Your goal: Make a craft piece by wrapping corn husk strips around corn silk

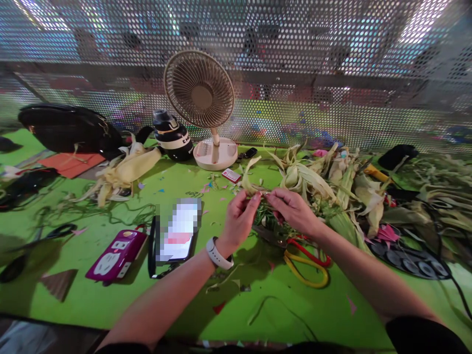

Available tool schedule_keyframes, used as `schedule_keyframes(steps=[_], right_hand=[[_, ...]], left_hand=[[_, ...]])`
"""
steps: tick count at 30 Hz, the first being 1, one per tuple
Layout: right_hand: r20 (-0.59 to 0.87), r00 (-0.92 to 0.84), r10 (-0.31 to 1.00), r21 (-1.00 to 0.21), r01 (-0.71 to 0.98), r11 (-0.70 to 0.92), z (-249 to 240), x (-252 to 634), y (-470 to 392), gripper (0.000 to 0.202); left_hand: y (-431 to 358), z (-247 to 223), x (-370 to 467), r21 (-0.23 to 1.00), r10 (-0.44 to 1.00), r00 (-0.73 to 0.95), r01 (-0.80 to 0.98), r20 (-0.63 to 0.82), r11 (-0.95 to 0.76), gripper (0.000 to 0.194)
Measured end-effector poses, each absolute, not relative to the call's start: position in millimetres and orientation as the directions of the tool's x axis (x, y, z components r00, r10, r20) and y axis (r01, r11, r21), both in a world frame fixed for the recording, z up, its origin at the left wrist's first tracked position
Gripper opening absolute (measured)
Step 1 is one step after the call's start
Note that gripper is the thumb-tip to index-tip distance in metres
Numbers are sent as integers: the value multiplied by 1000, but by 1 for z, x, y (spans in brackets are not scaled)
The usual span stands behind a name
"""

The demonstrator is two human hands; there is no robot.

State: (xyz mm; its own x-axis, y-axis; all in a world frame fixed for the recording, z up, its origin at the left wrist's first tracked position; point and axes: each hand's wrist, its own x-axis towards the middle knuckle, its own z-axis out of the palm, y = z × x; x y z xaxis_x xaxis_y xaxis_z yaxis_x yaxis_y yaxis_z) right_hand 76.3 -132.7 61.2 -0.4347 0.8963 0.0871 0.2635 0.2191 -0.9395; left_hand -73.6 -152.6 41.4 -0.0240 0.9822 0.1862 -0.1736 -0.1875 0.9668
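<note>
My left hand (239, 219), with a pale band on its wrist, pinches the lower end of a pale, curled corn husk strip (249, 178). My right hand (293, 211) meets it from the right, thumb and fingers closed on the same thin end; the exact spot between the fingertips is too small to make out. Below both hands lie scissors (308, 283) with red and yellow handles, their blades partly under green scraps. A heap of dry corn husks (308, 177) spreads just behind and to the right of my right hand.
A fan (202, 96) and a black bottle (175, 137) stand at the back by a perforated screen. Left of my hands lie a lit phone (180, 231), a purple device (117, 255), black scissors (24, 255) and more husks (129, 169). A black bag (70, 128) sits far left.
</note>
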Motion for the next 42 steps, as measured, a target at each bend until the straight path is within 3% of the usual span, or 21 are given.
schedule_keyframes(steps=[3, 8, 12, 17, 24, 33, 38, 42], right_hand=[[105, -393, 913, -923, 303, 237, 60, 76, -133, 35], [137, -362, 922, -917, 306, 256, 57, 79, -132, 34], [151, -353, 923, -902, 332, 275, 57, 80, -130, 35], [199, -327, 924, -858, 398, 325, 58, 81, -127, 33], [259, -326, 909, -795, 463, 392, 59, 80, -128, 29], [267, -316, 910, -808, 441, 391, 54, 80, -127, 28], [220, -303, 927, -868, 373, 328, 54, 83, -124, 30], [219, -294, 930, -871, 371, 323, 55, 82, -124, 30]], left_hand=[[-152, 46, -74, 969, 973, -70, -101, 220, -226, 27], [-150, 52, -77, 973, 974, 3, -31, 228, -228, 38], [-147, 49, -80, 984, 987, 36, -90, 159, -156, 32], [-147, 49, -83, 992, 977, 205, -127, 49, -23, 35], [-147, 50, -84, 991, 957, 260, -66, 126, -113, 36], [-143, 49, -89, 968, 944, 289, 140, 160, -207, 39], [-144, 50, -93, 998, 966, 255, 44, 37, -50, 38], [-144, 49, -91, 999, 966, 258, -23, 33, -28, 39]])
